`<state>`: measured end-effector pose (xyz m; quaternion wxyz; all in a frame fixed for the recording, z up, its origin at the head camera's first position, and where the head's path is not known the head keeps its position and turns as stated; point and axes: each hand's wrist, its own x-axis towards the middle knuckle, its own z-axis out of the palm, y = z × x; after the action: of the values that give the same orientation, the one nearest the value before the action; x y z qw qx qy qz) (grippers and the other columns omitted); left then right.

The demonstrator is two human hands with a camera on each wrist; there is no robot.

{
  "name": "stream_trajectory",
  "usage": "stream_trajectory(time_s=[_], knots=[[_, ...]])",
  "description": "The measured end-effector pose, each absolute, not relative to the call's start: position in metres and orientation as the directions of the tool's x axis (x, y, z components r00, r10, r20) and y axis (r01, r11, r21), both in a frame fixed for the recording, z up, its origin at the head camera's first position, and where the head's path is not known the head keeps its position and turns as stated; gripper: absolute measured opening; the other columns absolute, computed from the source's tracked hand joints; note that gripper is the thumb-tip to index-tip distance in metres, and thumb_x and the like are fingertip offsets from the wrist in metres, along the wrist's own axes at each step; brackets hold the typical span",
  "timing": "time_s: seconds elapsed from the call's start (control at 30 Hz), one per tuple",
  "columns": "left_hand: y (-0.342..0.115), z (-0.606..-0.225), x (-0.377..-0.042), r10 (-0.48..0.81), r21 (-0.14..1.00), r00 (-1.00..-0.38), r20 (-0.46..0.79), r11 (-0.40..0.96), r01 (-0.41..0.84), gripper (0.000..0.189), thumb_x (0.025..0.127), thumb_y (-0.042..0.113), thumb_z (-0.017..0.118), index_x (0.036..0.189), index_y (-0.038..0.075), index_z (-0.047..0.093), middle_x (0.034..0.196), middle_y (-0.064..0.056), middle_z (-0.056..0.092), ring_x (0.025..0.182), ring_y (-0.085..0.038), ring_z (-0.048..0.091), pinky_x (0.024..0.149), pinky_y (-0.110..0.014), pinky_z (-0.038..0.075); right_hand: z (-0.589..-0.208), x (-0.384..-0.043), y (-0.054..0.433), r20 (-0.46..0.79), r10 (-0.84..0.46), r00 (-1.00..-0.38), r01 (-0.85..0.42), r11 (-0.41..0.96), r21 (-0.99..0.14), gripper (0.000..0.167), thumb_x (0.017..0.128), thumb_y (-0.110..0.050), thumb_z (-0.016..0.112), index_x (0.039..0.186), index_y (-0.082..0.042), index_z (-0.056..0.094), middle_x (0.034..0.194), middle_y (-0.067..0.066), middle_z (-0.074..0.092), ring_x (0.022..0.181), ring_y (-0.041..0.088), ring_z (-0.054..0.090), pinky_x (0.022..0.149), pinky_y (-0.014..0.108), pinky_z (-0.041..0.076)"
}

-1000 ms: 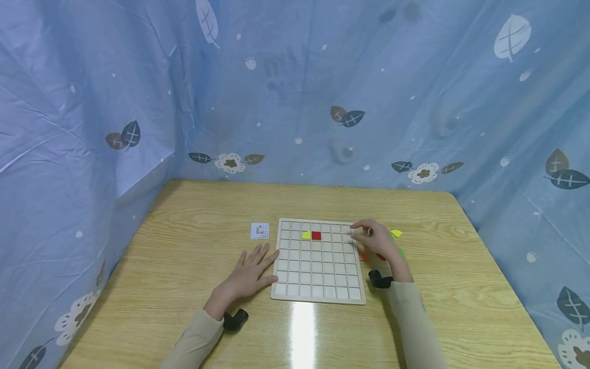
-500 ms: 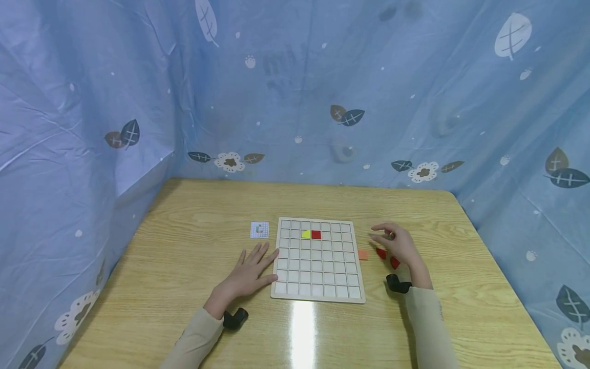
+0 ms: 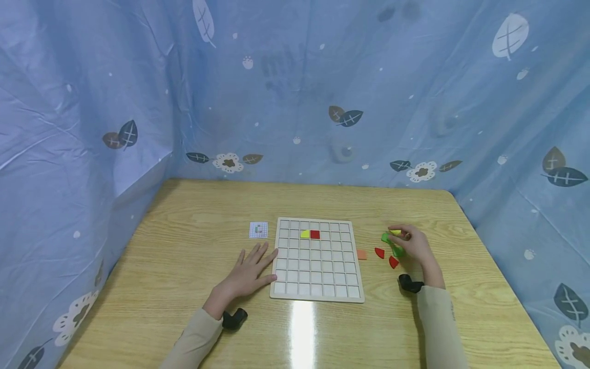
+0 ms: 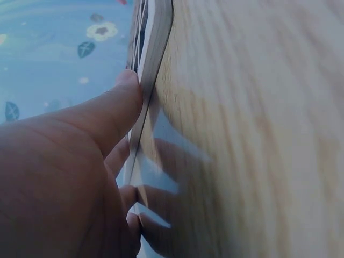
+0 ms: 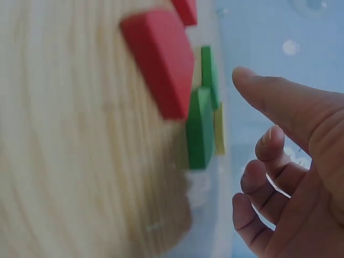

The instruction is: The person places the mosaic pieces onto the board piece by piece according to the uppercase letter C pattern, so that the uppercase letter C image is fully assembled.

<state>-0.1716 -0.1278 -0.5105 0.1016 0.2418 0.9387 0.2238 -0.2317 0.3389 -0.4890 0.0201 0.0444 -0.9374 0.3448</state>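
My left hand lies flat with fingers spread beside the white grid board. Its thumb and forefinger touch the board's left edge, and the left wrist view shows the thumb against the wooden side. On the board sit a yellow rounded tile and a red square tile. My right hand hovers over loose tiles right of the board, fingers bent loosely. Under it are green tiles and a yellow tile, partly hidden. In the right wrist view, nothing is between thumb and fingers.
Two red quarter-round tiles lie just left of my right hand. An orange square tile sits against the board's right edge. A small printed pattern card lies left of the board. Blue curtain surrounds the wooden table.
My right hand has moved right, from the board's upper right edge to above the green and yellow tiles. The left hand and the tiles on the board stay put.
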Motion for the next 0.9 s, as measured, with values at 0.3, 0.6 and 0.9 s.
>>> stream_trajectory(time_s=[0.3, 0.6, 0.9], knots=[[-0.128, -0.508, -0.171, 0.503, 0.47, -0.861, -0.078, 0.78, 0.413, 0.065, 0.093, 0.047, 0.047, 0.148, 0.021, 0.023, 0.155, -0.012, 0.011, 0.142, -0.033, 0.006, 0.111, -0.06, 0.001, -0.494, -0.237, 0.357, 0.043, -0.08, -0.996, -0.089, 0.758, -0.647, 0.045, 0.09, -0.021, 0.062, 0.13, -0.003, 0.053, 0.086, 0.011, 0.048, 0.07, 0.019, 0.041, 0.059, 0.03, 0.037], [-0.127, -0.507, -0.169, 0.505, 0.477, -0.861, -0.061, 0.772, 0.42, 0.064, 0.094, 0.044, 0.048, 0.148, 0.018, 0.025, 0.154, -0.015, 0.013, 0.141, -0.037, 0.008, 0.11, -0.062, 0.003, -0.49, -0.246, 0.363, -0.013, -0.129, -0.992, -0.091, 0.762, -0.641, 0.04, 0.09, -0.012, 0.061, 0.127, 0.001, 0.054, 0.088, 0.014, 0.055, 0.072, 0.02, 0.043, 0.059, 0.029, 0.037], [-0.128, -0.509, -0.169, 0.516, 0.503, -0.857, -0.023, 0.747, 0.436, 0.064, 0.093, 0.042, 0.05, 0.147, 0.015, 0.027, 0.153, -0.018, 0.015, 0.14, -0.04, 0.01, 0.109, -0.063, 0.002, -0.491, -0.246, 0.364, 0.001, -0.117, -0.993, -0.091, 0.77, -0.631, 0.034, 0.089, -0.016, 0.062, 0.118, 0.001, 0.059, 0.084, 0.011, 0.054, 0.07, 0.018, 0.043, 0.062, 0.031, 0.037]])
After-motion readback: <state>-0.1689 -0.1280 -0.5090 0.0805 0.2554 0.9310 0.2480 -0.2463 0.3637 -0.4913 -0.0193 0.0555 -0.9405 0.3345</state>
